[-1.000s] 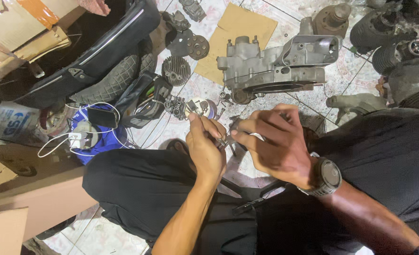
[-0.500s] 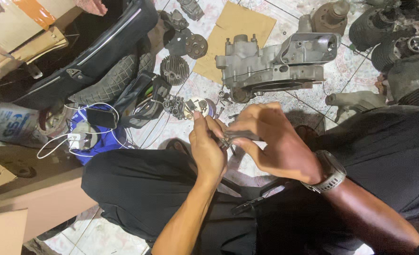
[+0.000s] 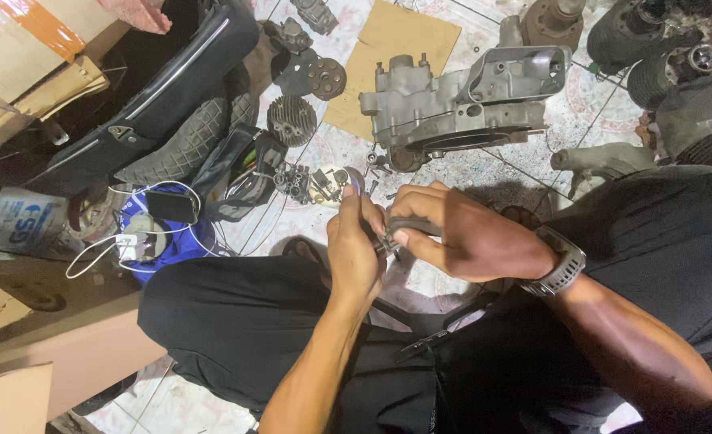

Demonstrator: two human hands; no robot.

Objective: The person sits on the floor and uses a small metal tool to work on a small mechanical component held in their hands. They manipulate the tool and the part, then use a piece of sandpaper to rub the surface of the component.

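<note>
Speckled floor tiles [image 3: 532,173] are lying under scattered engine parts. We are pinching a small metal part [image 3: 386,243] between both hands: left hand [image 3: 354,245] gripping from the left, right hand [image 3: 472,241] clasping its dark handle-like end, lying left-to-right.

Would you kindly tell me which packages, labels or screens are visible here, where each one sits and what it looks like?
White carton with blue print: far left on the floor, boxy, tilted.
Brown cardboard boxes: top left corner, one with an orange tape strip.
Flat cardboard sheet: top centre under the grey engine casing, tan.
Phone: left of centre on a blue bag, dark rectangular screen, white cable attached.
</note>
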